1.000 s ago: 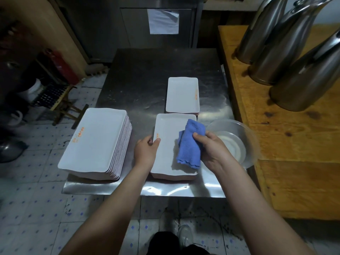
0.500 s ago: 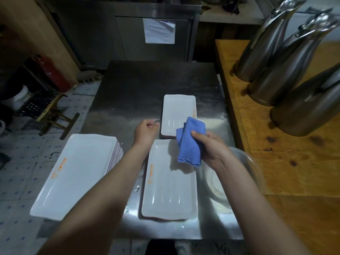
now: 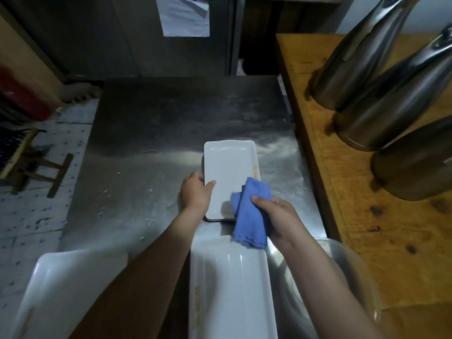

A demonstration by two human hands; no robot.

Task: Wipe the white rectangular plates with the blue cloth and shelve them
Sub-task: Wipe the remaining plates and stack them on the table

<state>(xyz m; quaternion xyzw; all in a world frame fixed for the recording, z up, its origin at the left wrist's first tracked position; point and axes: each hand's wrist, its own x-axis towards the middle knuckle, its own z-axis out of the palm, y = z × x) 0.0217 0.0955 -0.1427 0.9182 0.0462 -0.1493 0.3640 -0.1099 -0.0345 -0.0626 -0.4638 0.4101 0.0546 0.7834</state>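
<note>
A white rectangular plate lies lengthwise on the steel table, on top of another plate whose dark edge shows beneath. My left hand grips its near left edge, thumb on the top face. My right hand holds a folded blue cloth over the plate's near right corner. Closer to me lies a second white plate. A stack of white plates sits at the lower left, partly hidden by my left forearm.
A clear bowl stands at the table's right edge under my right forearm. Three steel jugs stand on the wooden counter to the right. A steel cabinet with a paper sheet is behind. A wooden stool stands on the tiled floor at left.
My left hand left the near plate and took hold of the far plate's edge. My right hand came forward with the cloth to that plate. The view tilted forward over the table.
</note>
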